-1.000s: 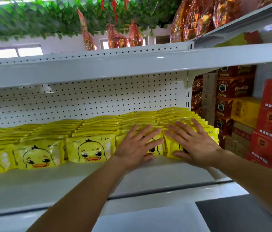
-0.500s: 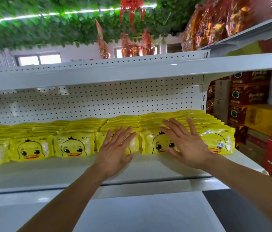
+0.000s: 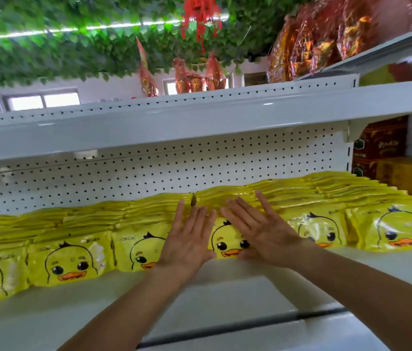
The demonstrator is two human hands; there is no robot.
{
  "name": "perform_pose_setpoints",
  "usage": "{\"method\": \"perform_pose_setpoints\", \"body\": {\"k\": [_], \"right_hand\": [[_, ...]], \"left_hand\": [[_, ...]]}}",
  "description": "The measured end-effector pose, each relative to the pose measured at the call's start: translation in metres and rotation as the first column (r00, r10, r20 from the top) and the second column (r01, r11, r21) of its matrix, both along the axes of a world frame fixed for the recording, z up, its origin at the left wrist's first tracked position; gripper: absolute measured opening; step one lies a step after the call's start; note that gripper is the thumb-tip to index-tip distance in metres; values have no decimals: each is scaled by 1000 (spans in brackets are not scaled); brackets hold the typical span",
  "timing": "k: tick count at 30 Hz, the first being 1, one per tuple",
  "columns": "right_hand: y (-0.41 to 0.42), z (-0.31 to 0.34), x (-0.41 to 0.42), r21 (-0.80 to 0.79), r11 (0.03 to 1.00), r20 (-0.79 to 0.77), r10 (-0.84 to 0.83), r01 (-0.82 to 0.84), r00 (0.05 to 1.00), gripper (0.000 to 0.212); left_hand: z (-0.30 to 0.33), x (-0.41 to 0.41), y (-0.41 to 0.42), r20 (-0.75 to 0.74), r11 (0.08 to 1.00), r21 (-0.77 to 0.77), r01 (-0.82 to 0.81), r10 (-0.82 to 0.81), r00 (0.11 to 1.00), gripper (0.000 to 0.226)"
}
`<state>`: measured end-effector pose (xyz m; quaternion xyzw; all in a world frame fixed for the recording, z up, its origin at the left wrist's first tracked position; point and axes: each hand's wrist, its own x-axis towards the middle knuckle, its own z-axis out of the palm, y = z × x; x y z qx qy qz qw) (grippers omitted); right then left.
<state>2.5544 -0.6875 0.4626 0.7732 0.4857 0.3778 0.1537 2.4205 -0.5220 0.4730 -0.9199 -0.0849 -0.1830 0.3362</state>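
Your left hand [image 3: 189, 240] lies flat on the front of the row of yellow duck packets [image 3: 73, 259], fingers straight, its grip released. Your right hand [image 3: 263, 234] rests just beside it, likewise flat, fingers spread, grip released. Both press on one duck packet [image 3: 227, 245], whose face shows between them. The row runs along the shelf [image 3: 225, 295], set back from its front edge, with more packets filed behind towards the pegboard back panel [image 3: 149, 173].
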Motion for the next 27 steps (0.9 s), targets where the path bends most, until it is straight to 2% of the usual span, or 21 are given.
{"method": "perform_pose_setpoints", "body": {"k": [5,9,12,19,22,24,27], "right_hand": [[3,0,9,-22,999,26,-26,27,999,103],[3,3,6,-27,999,8,-30,30,1000,100],[3,5,2,-39,999,-32,-26,25,999,90],[12,7,-14,105,993,-179,75,-56,981,86],[31,6,-23,123,989,-176,104,-83,979,92],[47,5,-27,121,988,-168,118,-98,979,97],[63,5,-27,117,989,-172,108,-88,979,103]], "left_hand": [[-16,21,21,39,999,-7,49,-49,998,110],[-14,19,19,56,999,-6,51,-50,997,105],[-7,12,18,91,991,-35,133,-129,987,100],[4,-41,74,277,935,-168,312,-259,925,100],[5,-64,114,252,938,-235,255,-194,948,112],[3,-66,125,181,936,-290,199,-150,972,121],[0,-55,128,118,942,-297,156,-126,985,124]]}}
